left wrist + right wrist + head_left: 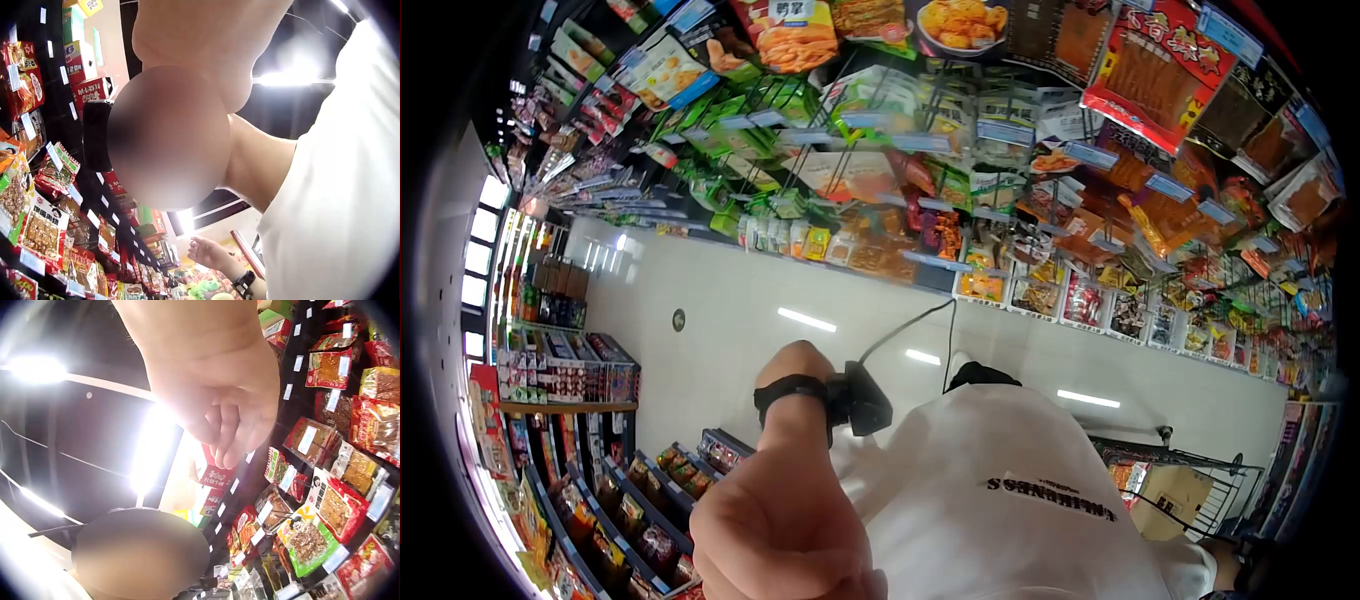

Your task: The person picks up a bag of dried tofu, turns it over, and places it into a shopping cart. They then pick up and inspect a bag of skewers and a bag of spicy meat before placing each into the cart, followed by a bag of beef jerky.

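Note:
At the lower middle of the head view my left hand (780, 530) is raised close, its fingers curled in. A black strap with a small camera (860, 398) circles that wrist, and a cable hangs from it. Nothing shows in this hand; its fingertips are hidden. In the left wrist view only the near part of it shows, along the top. My right hand (219, 406), at the top of the right wrist view, has its fingers folded toward the palm with nothing between them. Far off in the left wrist view the same right hand appears with a dark wrist strap. Neither hand touches the packets.
A tall shelf of hanging snack packets (950, 130) spans the front, with low bins (1080, 305) along its base. Pale tiled floor (720, 290) lies below. A wire cart (1235, 490) holding a cardboard box (1170, 500) stands right. More stocked shelves (635, 510) line the left.

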Available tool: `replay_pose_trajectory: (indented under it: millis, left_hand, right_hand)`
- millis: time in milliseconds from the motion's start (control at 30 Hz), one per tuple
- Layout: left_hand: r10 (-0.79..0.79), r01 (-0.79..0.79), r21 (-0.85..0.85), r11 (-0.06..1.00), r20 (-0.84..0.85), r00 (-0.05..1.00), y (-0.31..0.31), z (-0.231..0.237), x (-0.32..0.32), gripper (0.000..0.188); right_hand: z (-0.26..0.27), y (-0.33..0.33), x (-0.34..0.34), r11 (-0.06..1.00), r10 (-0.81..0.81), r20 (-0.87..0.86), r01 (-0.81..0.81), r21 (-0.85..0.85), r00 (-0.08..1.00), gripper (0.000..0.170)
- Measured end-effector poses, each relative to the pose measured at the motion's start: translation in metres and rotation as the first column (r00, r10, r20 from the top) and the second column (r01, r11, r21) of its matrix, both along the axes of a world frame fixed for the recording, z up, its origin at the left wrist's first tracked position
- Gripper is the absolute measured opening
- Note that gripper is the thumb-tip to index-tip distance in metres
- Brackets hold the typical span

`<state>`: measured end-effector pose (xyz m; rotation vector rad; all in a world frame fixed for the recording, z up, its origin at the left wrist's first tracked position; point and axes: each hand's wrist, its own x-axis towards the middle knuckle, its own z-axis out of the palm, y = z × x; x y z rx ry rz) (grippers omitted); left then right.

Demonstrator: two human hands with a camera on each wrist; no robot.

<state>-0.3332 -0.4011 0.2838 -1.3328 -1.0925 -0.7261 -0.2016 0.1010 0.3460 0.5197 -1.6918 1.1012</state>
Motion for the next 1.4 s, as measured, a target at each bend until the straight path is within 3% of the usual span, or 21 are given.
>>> replay_pose_trajectory:
  millis: [100,133,167,267,367,400,467,533,567,600,700,733,767,933,1100,1133,1167,1233,1267,1300,1400]
  left_hand:
    - [0.026,-0.029,0.082,0.996,0.033,0.999,-0.001,-0.002,0.009,0.018]
    - [0.014,-0.016,0.079,0.997,0.027,1.000,-0.009,-0.005,0.013,0.018]
    - [0.027,-0.029,0.072,0.997,0.038,0.999,-0.009,-0.005,0.016,0.021]
    - [0.118,-0.121,0.026,0.992,0.076,0.990,-0.002,0.013,0.023,0.021]
    - [0.108,-0.110,0.028,0.994,0.056,0.993,-0.004,0.019,0.025,0.022]
    - [0.101,-0.103,0.047,0.994,0.050,0.994,-0.002,0.020,0.025,0.020]
    - [0.119,-0.121,0.055,0.991,0.041,0.992,0.000,0.015,0.027,0.022]
    - [0.152,-0.168,0.127,0.978,0.121,0.981,0.005,0.010,0.033,0.027]
    - [0.106,-0.117,0.116,0.986,0.100,0.989,0.004,0.009,0.032,0.027]
    - [0.061,-0.069,0.104,0.992,0.078,0.995,0.001,0.008,0.030,0.029]
    - [-0.002,-0.001,0.070,0.998,0.039,0.999,-0.010,0.010,0.032,0.038]
    - [0.017,-0.020,0.069,0.997,0.033,0.999,-0.011,0.011,0.035,0.038]
    - [0.038,-0.039,0.072,0.997,0.025,0.999,-0.012,0.012,0.037,0.039]
    - [-0.151,0.151,-0.007,0.989,-0.071,0.986,-0.006,0.012,0.025,0.042]
    - [0.159,-0.164,0.085,0.983,0.064,0.985,-0.002,0.008,0.046,0.043]
    - [0.142,-0.147,0.091,0.985,0.061,0.988,0.000,0.010,0.044,0.043]
    - [0.123,-0.129,0.098,0.987,0.058,0.991,0.004,0.012,0.039,0.043]
    - [0.106,-0.112,0.103,0.988,0.064,0.992,0.010,0.012,0.037,0.043]
    - [0.108,-0.114,0.095,0.989,0.070,0.992,0.011,0.011,0.037,0.043]
    - [0.110,-0.116,0.083,0.990,0.076,0.991,0.012,0.010,0.037,0.042]
    - [0.106,-0.111,0.068,0.992,0.073,0.992,0.010,0.005,0.042,0.040]
  right_hand:
    - [0.005,0.005,-0.009,0.983,0.160,0.095,-0.167,0.076,0.983,0.029]
    - [0.005,-0.020,-0.021,0.843,0.260,-0.163,-0.306,-0.442,0.952,0.028]
    - [0.005,-0.045,-0.034,0.518,0.112,-0.529,-0.504,-0.691,0.841,0.027]
    - [-0.002,-0.042,-0.037,0.819,0.072,-0.302,-0.230,-0.526,0.950,0.026]
    - [-0.004,-0.029,-0.044,0.972,-0.057,-0.108,0.031,-0.231,0.993,0.024]
    - [-0.002,-0.024,-0.048,0.985,0.061,-0.087,-0.074,-0.156,0.994,0.021]
    - [0.001,-0.026,-0.056,0.698,0.223,-0.390,-0.425,-0.576,0.894,0.020]
    - [-0.002,-0.014,-0.059,0.990,0.140,-0.008,-0.140,0.002,0.990,0.021]
    - [-0.002,-0.012,-0.057,0.896,0.228,-0.181,-0.279,-0.345,0.957,0.022]
    - [0.001,-0.034,-0.068,0.663,0.240,-0.372,-0.431,-0.611,0.897,0.023]
    - [0.003,-0.052,-0.078,0.648,0.225,-0.339,-0.400,-0.649,0.914,0.026]
    - [-0.003,-0.029,-0.075,0.877,0.253,-0.155,-0.294,-0.381,0.955,0.025]
    - [-0.007,-0.011,-0.072,0.978,0.209,0.028,-0.208,-0.035,0.978,0.024]
    - [-0.004,-0.007,-0.075,0.955,0.295,0.003,-0.295,0.011,0.956,0.022]
    - [-0.003,-0.007,-0.077,0.954,0.299,0.032,-0.300,0.026,0.954,0.022]
    - [0.001,-0.023,-0.080,0.886,0.285,-0.157,-0.322,-0.332,0.946,0.022]
    - [0.007,-0.047,-0.084,0.685,0.195,-0.325,-0.366,-0.630,0.925,0.021]
    - [0.008,-0.041,-0.080,0.691,0.220,-0.313,-0.374,-0.619,0.924,0.021]
    - [0.000,-0.009,-0.074,0.885,0.325,-0.118,-0.346,-0.313,0.938,0.021]
    - [-0.003,-0.003,-0.073,0.937,0.342,0.105,-0.348,0.042,0.934,0.021]
    - [-0.006,0.007,-0.071,0.947,0.319,0.081,-0.320,0.000,0.944,0.021]
